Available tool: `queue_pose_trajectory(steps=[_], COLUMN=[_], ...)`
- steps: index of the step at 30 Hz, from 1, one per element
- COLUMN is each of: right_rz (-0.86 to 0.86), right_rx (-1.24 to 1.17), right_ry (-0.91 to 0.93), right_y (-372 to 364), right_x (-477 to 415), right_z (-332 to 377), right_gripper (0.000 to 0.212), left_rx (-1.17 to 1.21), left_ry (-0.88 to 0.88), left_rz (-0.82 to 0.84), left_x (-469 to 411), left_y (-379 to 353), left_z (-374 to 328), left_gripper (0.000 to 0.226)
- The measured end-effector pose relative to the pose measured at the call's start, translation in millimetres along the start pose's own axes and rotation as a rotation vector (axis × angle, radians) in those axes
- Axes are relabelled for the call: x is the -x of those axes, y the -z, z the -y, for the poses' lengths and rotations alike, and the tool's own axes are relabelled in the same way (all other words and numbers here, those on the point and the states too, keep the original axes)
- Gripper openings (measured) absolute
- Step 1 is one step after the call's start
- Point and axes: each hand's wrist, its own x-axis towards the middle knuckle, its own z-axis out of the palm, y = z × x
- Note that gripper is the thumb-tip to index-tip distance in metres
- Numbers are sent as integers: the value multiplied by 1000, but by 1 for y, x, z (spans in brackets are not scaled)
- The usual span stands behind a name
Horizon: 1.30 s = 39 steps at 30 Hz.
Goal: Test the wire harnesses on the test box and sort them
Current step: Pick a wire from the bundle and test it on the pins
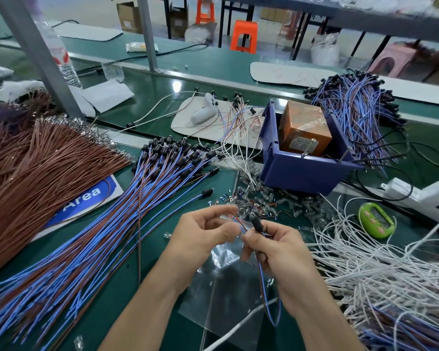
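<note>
Closest to the camera, 2 bare forearms reach in over a clear plastic bag (226, 287) that lies flat on the green bench (127, 269). The right hand (274, 249) is curled tight round a wire harness (257, 222) just below its black connector, and the blue and brown leads hang down past the wrist. The left hand (208, 231) pinches the thin brown end of that same harness between thumb and forefinger, so both hands hold it above the bag. To the right is a tangle of white wires (378, 269), with a green timer (376, 220) at its far edge. To the left a big fan of blue and brown harnesses (112, 224) crosses the bench, partly covering a blue sign (86, 196) that reads "Area". Beyond that fan is a thick sheaf of brown wires (36, 160). Just past the hands is a scatter of small clear bulbs (264, 196). Behind them stands a blue bin (307, 171) holding the orange test box (304, 127). Another bundle of blue harnesses (352, 110) leans against the bin's far right side. Farthest off, 2 orange stools (243, 34) stand on the floor.
</note>
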Motion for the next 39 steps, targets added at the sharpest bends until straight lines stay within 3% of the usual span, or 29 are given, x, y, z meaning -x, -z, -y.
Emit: queue_pose_trajectory(steps=[2, 5, 10, 17, 30, 35, 39], right_rz=[11, 27, 18, 24, 9, -71, -72], right_rx=[-27, 3, 73, 131, 127, 68, -8], right_ry=[14, 26, 45, 64, 64, 103, 122], right_y=[-2, -4, -4, -4, -4, -5, -5], right_x=[1, 2, 1, 1, 0, -3, 0], right_z=[1, 1, 2, 0, -3, -5, 5], right_gripper=[18, 17, 21, 24, 24, 19, 22], left_rx=[-5, -41, 6, 84, 178, 141, 114], left_ry=[3, -41, -67, -73, -67, -17, -10], left_rz=[20, 5, -114, -221, -276, -116, -103], left_x=[-1, -3, -3, -2, 0, 2, -1], left_y=[-2, -3, -5, -9, -16, -20, -25], left_z=[1, 1, 3, 6, 0, -2, -8], left_gripper=[45, 10, 4, 34, 24, 14, 11])
